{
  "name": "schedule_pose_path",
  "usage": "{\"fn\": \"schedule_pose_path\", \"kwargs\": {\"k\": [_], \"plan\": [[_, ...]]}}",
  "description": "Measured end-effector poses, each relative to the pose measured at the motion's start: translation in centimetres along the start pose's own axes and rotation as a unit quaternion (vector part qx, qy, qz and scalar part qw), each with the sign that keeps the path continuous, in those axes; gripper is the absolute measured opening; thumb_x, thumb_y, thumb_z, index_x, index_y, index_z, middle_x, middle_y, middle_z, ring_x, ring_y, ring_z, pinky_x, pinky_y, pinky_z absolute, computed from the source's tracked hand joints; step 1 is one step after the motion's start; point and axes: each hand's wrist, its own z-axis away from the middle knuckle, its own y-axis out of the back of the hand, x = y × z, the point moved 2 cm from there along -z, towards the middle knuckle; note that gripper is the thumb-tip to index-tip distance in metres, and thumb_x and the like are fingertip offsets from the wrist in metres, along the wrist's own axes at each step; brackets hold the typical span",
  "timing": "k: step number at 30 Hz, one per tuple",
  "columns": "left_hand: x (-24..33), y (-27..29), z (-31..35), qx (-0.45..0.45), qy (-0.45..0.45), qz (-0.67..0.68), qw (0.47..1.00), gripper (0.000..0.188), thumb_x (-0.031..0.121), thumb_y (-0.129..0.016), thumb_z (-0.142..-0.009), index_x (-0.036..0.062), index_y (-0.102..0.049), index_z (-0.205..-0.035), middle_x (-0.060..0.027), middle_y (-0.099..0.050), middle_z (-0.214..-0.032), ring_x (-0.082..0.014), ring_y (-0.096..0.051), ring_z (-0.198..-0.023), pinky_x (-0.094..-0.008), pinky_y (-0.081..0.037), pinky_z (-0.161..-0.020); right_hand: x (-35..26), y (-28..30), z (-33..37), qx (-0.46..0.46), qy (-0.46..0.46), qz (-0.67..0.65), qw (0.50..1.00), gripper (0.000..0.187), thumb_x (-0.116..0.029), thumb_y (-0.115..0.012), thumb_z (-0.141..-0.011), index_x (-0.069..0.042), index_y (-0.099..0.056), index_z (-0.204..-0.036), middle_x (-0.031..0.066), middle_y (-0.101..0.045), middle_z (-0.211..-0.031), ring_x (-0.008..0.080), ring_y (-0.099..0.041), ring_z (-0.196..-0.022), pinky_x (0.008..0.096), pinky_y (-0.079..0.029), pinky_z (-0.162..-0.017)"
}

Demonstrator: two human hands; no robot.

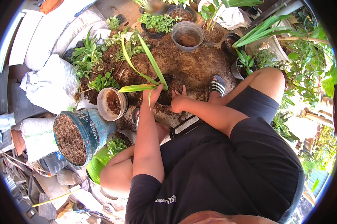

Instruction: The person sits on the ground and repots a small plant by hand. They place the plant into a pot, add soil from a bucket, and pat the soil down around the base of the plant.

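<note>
A long-leaved plant (152,61) with narrow green and yellowish blades leans out of a dark round pot (180,79) holding brown soil. My left hand (152,95) is closed around the plant's base at the pot's left side. Across the pot's near right edge lies my right hand (179,100), fingers apart and stretched toward the soil, with nothing gripped. Its fingertips touch the soil or rim; which one I cannot tell. Left of the pot stand stacked pale pots (124,102), brown inside.
A blue bucket (97,127) full of soil mix stands at left, near a white sack (50,84). Ahead, a grey pot (188,44) and a leafy potted plant (157,23) sit on soil-strewn ground. My sandalled foot (216,87) is right of the pot.
</note>
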Motion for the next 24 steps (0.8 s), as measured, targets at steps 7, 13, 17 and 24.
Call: {"fn": "schedule_pose_path", "kwargs": {"k": [7,13,17,24], "plan": [[-1.1,-0.7,-0.2,0.004,-0.012,0.037,0.999,0.051,0.036,-0.066,-0.097,0.0039,-0.065,-0.137,-0.0190,-0.046,-0.158,-0.0257,-0.047,-0.143,-0.0373,-0.038,-0.113,-0.3,2.1,0.2,-0.028,0.008,0.015,0.999,0.070,-0.059,-0.024,-0.107,-0.018,-0.024,-0.164,0.0105,0.000,-0.173,0.0310,0.003,-0.159,0.0761,0.011,-0.116],[-1.6,-0.5,0.3,-0.005,-0.089,-0.152,0.984,0.051,0.041,-0.067,-0.096,0.0108,-0.065,-0.137,-0.0177,-0.054,-0.151,-0.0307,-0.047,-0.143,-0.0409,-0.037,-0.116,-0.2,0.4,-0.7,-0.021,0.028,0.081,0.996,0.080,-0.062,-0.023,-0.107,-0.006,-0.019,-0.164,0.0095,-0.004,-0.173,0.0282,0.000,-0.160,0.0710,0.009,-0.120],[1.6,0.0,4.6,0.134,-0.236,-0.166,0.948,0.043,0.038,-0.070,-0.094,0.0077,-0.069,-0.124,-0.0198,-0.068,-0.126,-0.0389,-0.066,-0.112,-0.0469,-0.051,-0.097,2.2,0.5,1.3,0.066,0.066,0.061,0.994,0.072,-0.057,-0.036,-0.106,-0.010,-0.035,-0.160,0.0140,-0.014,-0.172,0.0312,-0.008,-0.159,0.0637,-0.001,-0.125],[-6.0,-5.4,6.4,0.400,0.173,0.358,0.826,0.025,0.022,-0.052,-0.104,0.0025,-0.064,-0.111,-0.0133,-0.069,-0.086,-0.0272,-0.063,-0.066,-0.0386,-0.050,-0.060,10.5,2.1,11.4,0.271,0.000,0.003,0.963,0.071,-0.046,-0.058,-0.098,-0.003,-0.043,-0.152,0.0220,-0.031,-0.163,0.0389,-0.031,-0.152,0.0647,-0.024,-0.119]]}}
